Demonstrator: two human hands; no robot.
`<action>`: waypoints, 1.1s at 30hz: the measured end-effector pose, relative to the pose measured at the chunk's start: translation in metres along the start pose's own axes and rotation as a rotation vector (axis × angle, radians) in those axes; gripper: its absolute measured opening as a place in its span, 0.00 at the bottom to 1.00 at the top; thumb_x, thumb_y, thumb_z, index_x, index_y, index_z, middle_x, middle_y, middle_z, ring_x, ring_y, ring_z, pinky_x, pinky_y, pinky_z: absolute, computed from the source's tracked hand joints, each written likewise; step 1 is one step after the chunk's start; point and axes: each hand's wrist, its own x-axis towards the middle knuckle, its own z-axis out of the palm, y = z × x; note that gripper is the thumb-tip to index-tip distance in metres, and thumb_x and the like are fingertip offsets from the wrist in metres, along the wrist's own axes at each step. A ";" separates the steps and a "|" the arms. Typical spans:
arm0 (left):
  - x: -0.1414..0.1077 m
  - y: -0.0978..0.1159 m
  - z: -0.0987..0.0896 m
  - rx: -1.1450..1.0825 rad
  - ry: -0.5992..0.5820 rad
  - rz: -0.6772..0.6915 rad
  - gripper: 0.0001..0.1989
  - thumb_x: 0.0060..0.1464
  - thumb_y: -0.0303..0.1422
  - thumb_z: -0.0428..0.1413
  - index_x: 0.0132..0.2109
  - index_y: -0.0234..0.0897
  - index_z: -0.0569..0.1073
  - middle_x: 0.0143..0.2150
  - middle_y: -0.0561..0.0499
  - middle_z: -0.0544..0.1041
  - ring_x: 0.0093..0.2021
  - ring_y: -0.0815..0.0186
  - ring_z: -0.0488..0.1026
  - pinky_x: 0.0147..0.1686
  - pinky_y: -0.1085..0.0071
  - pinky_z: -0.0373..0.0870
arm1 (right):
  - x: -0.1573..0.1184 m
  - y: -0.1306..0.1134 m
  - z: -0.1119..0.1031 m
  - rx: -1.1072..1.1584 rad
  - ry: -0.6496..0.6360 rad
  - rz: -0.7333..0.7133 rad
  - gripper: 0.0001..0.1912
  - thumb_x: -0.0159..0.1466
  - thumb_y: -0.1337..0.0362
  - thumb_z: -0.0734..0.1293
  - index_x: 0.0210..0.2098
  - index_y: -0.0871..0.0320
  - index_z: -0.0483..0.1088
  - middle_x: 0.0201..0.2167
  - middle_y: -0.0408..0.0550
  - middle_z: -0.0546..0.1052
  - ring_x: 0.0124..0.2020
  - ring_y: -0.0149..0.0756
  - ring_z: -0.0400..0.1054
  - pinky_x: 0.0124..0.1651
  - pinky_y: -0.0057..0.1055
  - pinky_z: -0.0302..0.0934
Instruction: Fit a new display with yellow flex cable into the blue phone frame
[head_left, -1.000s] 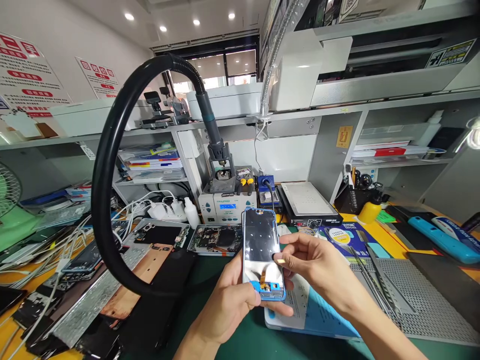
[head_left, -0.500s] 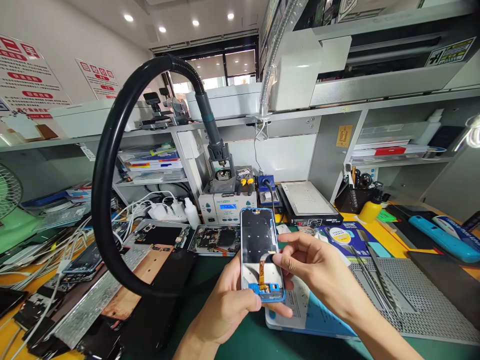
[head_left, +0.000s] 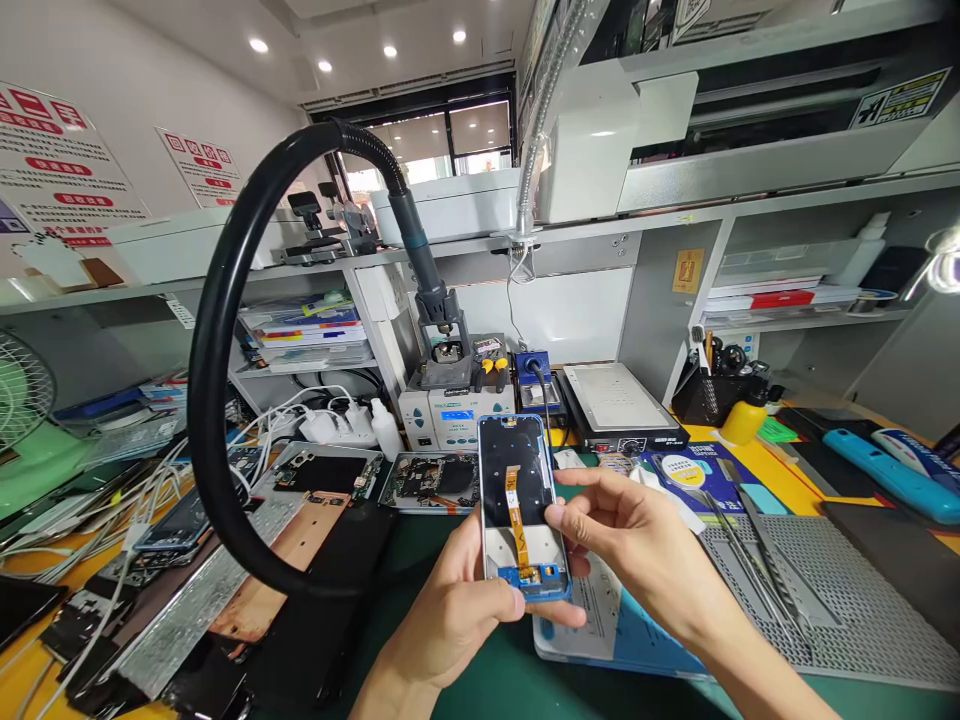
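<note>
A blue-framed phone body [head_left: 525,470] is held up over the green mat, its inside facing me. An orange flex cable [head_left: 516,515] runs up its middle from the blue board at the lower end. My left hand [head_left: 457,600] wraps round the lower left of the phone, thumb on the bottom corner and fingers beneath. My right hand [head_left: 622,525] is at the phone's right edge, its thumb and index finger close together there; whether they grip the edge is hard to tell.
A blue and white pad [head_left: 585,635] lies below my right hand. Tweezers [head_left: 757,565] rest on a perforated grey mat at the right. A thick black hose [head_left: 206,380] arches at the left, beside opened phone parts [head_left: 431,480] and white cables.
The orange flex cable, earlier bent over under my right thumb, now lies extended up the phone. My right thumb has come off it to the phone's edge. The left hand keeps its hold.
</note>
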 end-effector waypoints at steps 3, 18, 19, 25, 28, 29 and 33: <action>0.000 -0.002 -0.002 0.000 0.008 -0.003 0.33 0.44 0.16 0.56 0.59 0.38 0.73 0.51 0.43 0.82 0.54 0.47 0.77 0.44 0.49 0.80 | 0.000 0.000 0.001 -0.016 -0.015 0.010 0.20 0.58 0.51 0.77 0.43 0.56 0.74 0.21 0.36 0.74 0.21 0.29 0.67 0.30 0.30 0.62; 0.001 -0.002 0.002 0.010 0.051 -0.005 0.26 0.47 0.20 0.60 0.55 0.39 0.74 0.50 0.44 0.81 0.50 0.52 0.77 0.39 0.59 0.80 | -0.010 -0.004 0.000 0.118 -0.328 0.081 0.17 0.63 0.61 0.73 0.52 0.49 0.73 0.45 0.46 0.78 0.45 0.41 0.71 0.40 0.32 0.67; 0.001 -0.002 0.002 0.012 0.055 -0.005 0.25 0.47 0.20 0.60 0.54 0.39 0.74 0.49 0.44 0.81 0.50 0.52 0.77 0.39 0.60 0.80 | -0.011 -0.004 0.001 0.106 -0.323 0.078 0.16 0.63 0.61 0.73 0.51 0.50 0.73 0.43 0.45 0.78 0.46 0.42 0.71 0.41 0.32 0.67; 0.000 -0.002 0.002 0.070 0.086 -0.017 0.27 0.47 0.20 0.59 0.56 0.39 0.72 0.49 0.45 0.81 0.49 0.53 0.77 0.37 0.62 0.79 | -0.014 0.000 0.009 0.047 -0.267 0.054 0.12 0.66 0.62 0.70 0.49 0.48 0.71 0.43 0.43 0.78 0.47 0.38 0.71 0.49 0.32 0.66; 0.000 -0.001 0.001 0.062 0.079 -0.011 0.28 0.46 0.19 0.58 0.56 0.39 0.72 0.47 0.46 0.81 0.49 0.55 0.77 0.39 0.63 0.79 | -0.015 0.006 0.010 0.065 -0.254 0.059 0.12 0.68 0.64 0.68 0.50 0.47 0.70 0.48 0.43 0.77 0.47 0.36 0.73 0.54 0.34 0.66; 0.000 -0.001 0.000 0.051 0.074 -0.012 0.28 0.45 0.18 0.57 0.55 0.39 0.72 0.47 0.47 0.81 0.49 0.55 0.77 0.40 0.63 0.78 | -0.015 0.007 0.010 0.074 -0.256 0.061 0.12 0.68 0.65 0.67 0.51 0.47 0.70 0.49 0.43 0.77 0.47 0.36 0.73 0.55 0.35 0.66; 0.000 -0.002 -0.002 0.014 0.050 -0.022 0.32 0.45 0.17 0.55 0.58 0.40 0.72 0.49 0.47 0.81 0.50 0.56 0.77 0.43 0.62 0.78 | -0.015 0.007 0.008 0.105 -0.282 0.094 0.12 0.68 0.64 0.68 0.51 0.47 0.69 0.49 0.44 0.77 0.51 0.38 0.72 0.52 0.35 0.68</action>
